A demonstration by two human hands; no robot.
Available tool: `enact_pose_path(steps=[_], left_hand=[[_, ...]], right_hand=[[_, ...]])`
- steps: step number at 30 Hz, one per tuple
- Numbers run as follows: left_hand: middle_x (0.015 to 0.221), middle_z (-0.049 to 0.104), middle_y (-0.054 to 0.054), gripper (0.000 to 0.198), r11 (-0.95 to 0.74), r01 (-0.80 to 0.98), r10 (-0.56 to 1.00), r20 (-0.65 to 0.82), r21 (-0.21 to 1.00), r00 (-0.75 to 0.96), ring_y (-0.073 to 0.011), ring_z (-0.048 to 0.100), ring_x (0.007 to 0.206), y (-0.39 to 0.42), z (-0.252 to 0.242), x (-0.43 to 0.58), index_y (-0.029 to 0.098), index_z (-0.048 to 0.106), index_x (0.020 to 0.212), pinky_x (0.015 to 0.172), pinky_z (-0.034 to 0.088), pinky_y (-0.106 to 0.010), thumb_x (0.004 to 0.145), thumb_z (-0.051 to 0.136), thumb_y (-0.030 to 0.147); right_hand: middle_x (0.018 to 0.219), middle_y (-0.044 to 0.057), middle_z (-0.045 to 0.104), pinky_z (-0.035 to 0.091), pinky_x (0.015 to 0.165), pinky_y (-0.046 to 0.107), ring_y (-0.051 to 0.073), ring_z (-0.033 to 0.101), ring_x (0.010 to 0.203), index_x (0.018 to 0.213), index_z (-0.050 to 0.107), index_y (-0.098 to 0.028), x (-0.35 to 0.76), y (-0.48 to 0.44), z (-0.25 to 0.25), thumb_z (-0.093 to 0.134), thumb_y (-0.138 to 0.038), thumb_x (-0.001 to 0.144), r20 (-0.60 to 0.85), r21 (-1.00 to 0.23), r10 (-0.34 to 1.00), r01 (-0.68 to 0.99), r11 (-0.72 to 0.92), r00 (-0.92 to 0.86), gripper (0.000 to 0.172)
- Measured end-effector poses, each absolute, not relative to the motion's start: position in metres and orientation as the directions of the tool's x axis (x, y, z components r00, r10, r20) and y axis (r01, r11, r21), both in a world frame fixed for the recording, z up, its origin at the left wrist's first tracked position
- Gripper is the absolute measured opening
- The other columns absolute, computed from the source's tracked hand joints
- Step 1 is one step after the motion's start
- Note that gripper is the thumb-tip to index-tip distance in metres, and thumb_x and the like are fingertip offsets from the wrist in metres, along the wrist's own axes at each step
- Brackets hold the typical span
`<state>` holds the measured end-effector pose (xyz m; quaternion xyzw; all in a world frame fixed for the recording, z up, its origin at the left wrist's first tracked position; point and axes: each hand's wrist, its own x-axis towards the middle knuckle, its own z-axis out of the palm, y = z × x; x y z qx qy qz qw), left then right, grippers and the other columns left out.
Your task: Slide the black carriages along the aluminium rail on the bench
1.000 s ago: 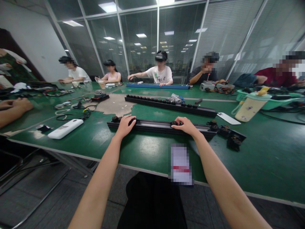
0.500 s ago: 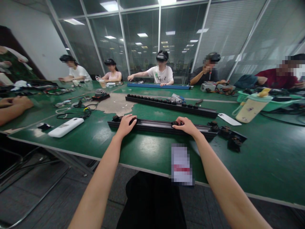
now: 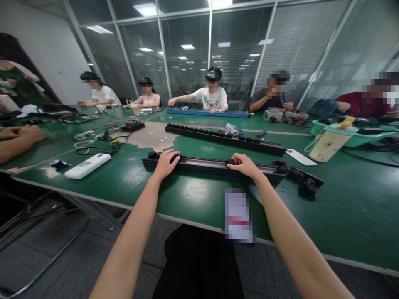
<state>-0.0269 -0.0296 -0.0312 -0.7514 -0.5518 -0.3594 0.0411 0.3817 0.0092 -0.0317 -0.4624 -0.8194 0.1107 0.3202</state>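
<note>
Little changed in 1 second: left hand (image 3: 168,162) and right hand (image 3: 245,164) stay curled closed on the long black rail (image 3: 202,164) lying crosswise on the green tabletop (image 3: 187,195), the rail likely stiff and weighty, best gripped at 2 well-spaced points.

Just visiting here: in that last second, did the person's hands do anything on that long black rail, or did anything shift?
Hardly anything. The left hand and the right hand stayed on the long black rail, fingers curled over small black parts on it; nothing was picked up or let go. The rail and the white device to its left kept their places; only the view drifted slightly.
</note>
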Motion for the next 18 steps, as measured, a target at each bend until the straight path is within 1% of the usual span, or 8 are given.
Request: enact_pose_path(steps=[3,5,15,18], left_hand=[[0.131,0.072,-0.009,0.042,-0.389,0.861,0.798,0.588,0.328,0.136,-0.0280,0.054,0.137,-0.0296,-0.0314,-0.0273,0.022,0.070,0.123,0.121,0.037,-0.050,0.101,0.045,0.046],[0.131,0.072,-0.009,0.042,-0.384,0.862,0.800,0.585,0.329,0.133,-0.0273,0.054,0.137,-0.0296,-0.0318,-0.0276,0.022,0.070,0.123,0.121,0.037,-0.050,0.101,0.045,0.046],[0.130,0.072,-0.009,0.041,-0.399,0.860,0.784,0.605,0.319,0.140,-0.0278,0.055,0.136,-0.0274,-0.0343,-0.0295,0.021,0.071,0.123,0.121,0.038,-0.049,0.100,0.046,0.045],[0.129,0.073,-0.010,0.042,-0.397,0.860,0.785,0.604,0.320,0.138,-0.0282,0.055,0.136,-0.0276,-0.0340,-0.0290,0.020,0.071,0.123,0.121,0.038,-0.050,0.100,0.046,0.045]], right_hand=[[0.076,0.000,0.064,0.037,0.072,0.031,0.020,0.052,0.078,0.077,0.058,-0.024,0.3820,0.0100,-0.0316,0.071,-0.049,0.077,0.391,-0.542,0.844,0.649,0.533,-0.367,0.027],[0.076,-0.001,0.063,0.036,0.072,0.031,0.020,0.052,0.078,0.077,0.058,-0.024,0.3822,0.0106,-0.0314,0.071,-0.050,0.077,0.390,-0.554,0.845,0.640,0.532,-0.365,0.028],[0.077,-0.001,0.062,0.035,0.072,0.030,0.019,0.051,0.079,0.078,0.058,-0.023,0.3827,0.0096,-0.0317,0.070,-0.048,0.078,0.389,-0.539,0.841,0.647,0.539,-0.377,0.027],[0.079,-0.001,0.063,0.035,0.073,0.030,0.019,0.051,0.079,0.080,0.058,-0.023,0.3839,0.0118,-0.0284,0.070,-0.047,0.078,0.365,-0.526,0.834,0.648,0.551,-0.413,0.026]])
